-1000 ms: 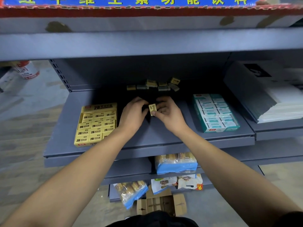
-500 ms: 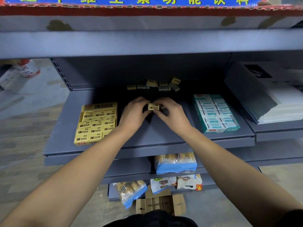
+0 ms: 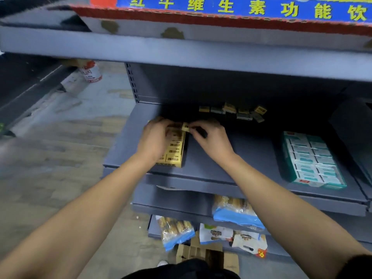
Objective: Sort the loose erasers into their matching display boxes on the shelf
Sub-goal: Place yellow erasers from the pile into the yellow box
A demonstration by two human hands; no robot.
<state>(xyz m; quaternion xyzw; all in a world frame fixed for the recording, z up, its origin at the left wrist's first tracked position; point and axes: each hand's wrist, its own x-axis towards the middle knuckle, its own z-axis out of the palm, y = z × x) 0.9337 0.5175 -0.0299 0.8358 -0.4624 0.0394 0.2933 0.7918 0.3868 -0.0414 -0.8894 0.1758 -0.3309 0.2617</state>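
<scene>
A grey metal shelf (image 3: 251,158) is seen filling the frame, with another shelf board (image 3: 181,49) above it, where a red-and-blue carton (image 3: 231,15) printed with yellow characters is carried. On the right of the grey shelf a teal display box (image 3: 313,160) is set, packed with rows of white-and-teal erasers. Towards the left of the shelf a yellow display box (image 3: 175,152) is laid, partly covered by the left hand (image 3: 154,140); rows of yellow 2B erasers are packed in it. Below, snack bags (image 3: 235,214) are stacked on the lower shelves, and a brown cardboard box (image 3: 207,256) is left on the floor. At the back of the shelf, well apart from both boxes, a small heap of loose erasers (image 3: 233,111) is scattered in the shadow. And here, over the far end of the yellow box, one yellow eraser (image 3: 185,126) is held up between the two hands! It is pinched by the curled fingers of the right hand (image 3: 210,138) at its right edge, while the left hand's fingers are curled against its left edge; whether the left is truly gripping it or only touching it cannot be told through the motion blur.
</scene>
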